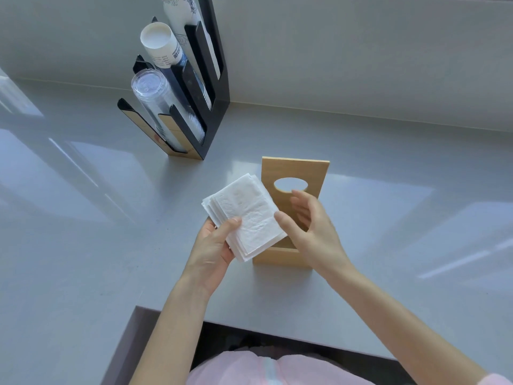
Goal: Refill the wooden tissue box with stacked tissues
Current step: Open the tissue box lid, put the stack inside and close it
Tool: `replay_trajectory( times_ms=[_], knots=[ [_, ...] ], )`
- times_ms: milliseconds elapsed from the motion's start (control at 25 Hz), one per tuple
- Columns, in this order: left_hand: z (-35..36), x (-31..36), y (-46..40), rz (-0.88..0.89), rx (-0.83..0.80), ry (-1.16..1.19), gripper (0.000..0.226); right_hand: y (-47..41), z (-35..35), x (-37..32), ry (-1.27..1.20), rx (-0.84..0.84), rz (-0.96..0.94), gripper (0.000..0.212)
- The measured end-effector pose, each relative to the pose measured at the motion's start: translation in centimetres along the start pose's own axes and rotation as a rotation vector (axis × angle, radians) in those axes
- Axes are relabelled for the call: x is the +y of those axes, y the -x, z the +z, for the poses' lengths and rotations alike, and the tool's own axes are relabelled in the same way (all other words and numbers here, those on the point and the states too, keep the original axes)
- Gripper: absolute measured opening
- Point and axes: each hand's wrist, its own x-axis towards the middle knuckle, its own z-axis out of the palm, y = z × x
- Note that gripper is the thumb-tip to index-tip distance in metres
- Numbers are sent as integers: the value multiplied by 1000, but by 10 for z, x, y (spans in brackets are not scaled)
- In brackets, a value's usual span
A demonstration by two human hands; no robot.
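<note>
A light wooden tissue box (280, 255) stands on the grey counter, its lid (295, 169) with an oval hole raised upright behind it. My left hand (212, 250) grips a stack of white tissues (245, 215) from below, thumb on top, just left of the box. My right hand (311, 226) hovers over the box opening with fingers spread, its thumb touching the stack's right edge. The inside of the box is hidden behind my hands and the tissues.
A black cup dispenser (191, 87) with clear plastic cups and paper cups stands at the back left against the wall. The grey counter (83, 218) wraps around in an L shape, with its front edge near my body.
</note>
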Motion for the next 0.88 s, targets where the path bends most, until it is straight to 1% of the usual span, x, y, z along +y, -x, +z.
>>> replay_trajectory(
  times_ms=[40,80,120,240,320,400,520,600,720,800,880],
  knots=[
    [1,-1,2,-2,-16,-1,30,3,4,1,-29,-30,80,58],
    [2,-3,3,-3,-27,2,31,5,6,3,-49,-51,142,63],
    [3,-4,5,-3,-37,9,31,6,8,5,-69,-76,184,62],
    [4,-8,9,2,-76,35,32,7,14,14,-216,-162,250,47],
    [4,-10,11,-4,-101,50,36,5,14,20,-263,-149,260,42],
    [2,-11,11,-19,-108,45,35,5,8,21,-219,-148,253,29],
    [-1,-10,9,-36,-82,-22,31,4,-6,22,-107,-211,201,14],
    [-4,-7,5,-48,-35,-71,28,2,-17,23,-37,-235,174,12],
    [-4,-3,-3,-66,17,-203,15,-5,-34,22,47,-231,143,20],
    [2,-3,-9,-61,44,-317,13,-11,-43,20,84,-201,119,19],
    [9,-6,-15,-34,97,-421,13,-19,-51,21,201,-147,73,14]
  ],
)
